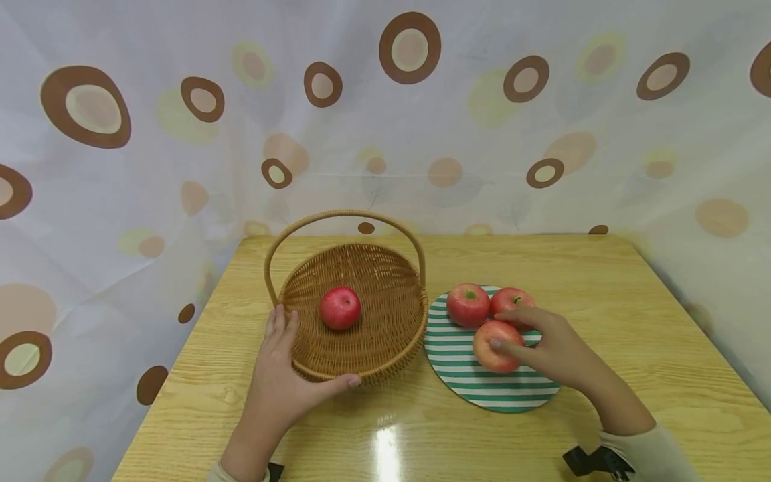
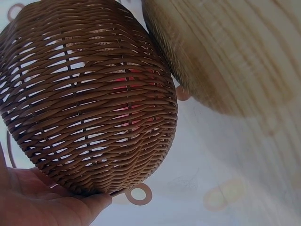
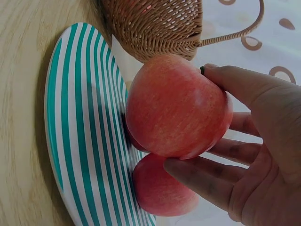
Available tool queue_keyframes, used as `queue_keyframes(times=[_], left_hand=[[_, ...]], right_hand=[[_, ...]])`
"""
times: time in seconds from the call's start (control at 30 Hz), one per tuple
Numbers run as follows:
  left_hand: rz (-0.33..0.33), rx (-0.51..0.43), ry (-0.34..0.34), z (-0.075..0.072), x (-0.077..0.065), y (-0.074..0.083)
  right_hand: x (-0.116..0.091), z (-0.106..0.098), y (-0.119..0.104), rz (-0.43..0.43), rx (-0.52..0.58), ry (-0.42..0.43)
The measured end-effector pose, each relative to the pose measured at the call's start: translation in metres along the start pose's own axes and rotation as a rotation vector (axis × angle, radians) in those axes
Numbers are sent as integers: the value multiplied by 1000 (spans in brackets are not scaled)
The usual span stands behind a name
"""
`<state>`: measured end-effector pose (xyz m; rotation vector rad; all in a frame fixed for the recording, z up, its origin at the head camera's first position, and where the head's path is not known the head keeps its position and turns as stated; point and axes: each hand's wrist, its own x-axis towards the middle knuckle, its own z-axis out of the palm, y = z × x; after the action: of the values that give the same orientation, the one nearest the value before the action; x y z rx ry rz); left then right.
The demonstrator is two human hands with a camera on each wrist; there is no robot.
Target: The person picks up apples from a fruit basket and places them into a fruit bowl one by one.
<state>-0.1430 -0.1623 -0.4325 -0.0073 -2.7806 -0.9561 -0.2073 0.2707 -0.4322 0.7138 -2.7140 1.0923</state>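
A wicker basket (image 1: 385, 335) with a tall arched handle stands left of centre, one red apple (image 1: 340, 308) inside it. At its near left rim, my left hand (image 1: 283, 375) touches the basket with thumb and fingers spread; the left wrist view shows the woven side (image 2: 89, 103) above the palm. My right hand (image 1: 545, 341) holds a pale red apple (image 3: 176, 106) between thumb and fingers, over a round green-and-white striped mat (image 1: 476, 391). Behind it on the mat sit a second apple (image 1: 468, 305) and a third apple (image 1: 512, 302), partly covered by my fingers.
Everything stands on a light wooden table (image 1: 632, 321). A white curtain (image 1: 373, 134) with brown and yellow circles hangs behind the table and along both sides. Black straps (image 1: 596, 462) show at the wrists.
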Motion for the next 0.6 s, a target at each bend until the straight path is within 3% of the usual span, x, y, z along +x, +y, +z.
queue_keyframes(times=[0.27, 0.6], left_hand=[[0, -4, 0, -1, 0, 0], [-1, -7, 2, 0, 0, 0]], right_hand=[[-5, -4, 7, 3, 22, -25], [-11, -10, 17, 85, 10, -72]])
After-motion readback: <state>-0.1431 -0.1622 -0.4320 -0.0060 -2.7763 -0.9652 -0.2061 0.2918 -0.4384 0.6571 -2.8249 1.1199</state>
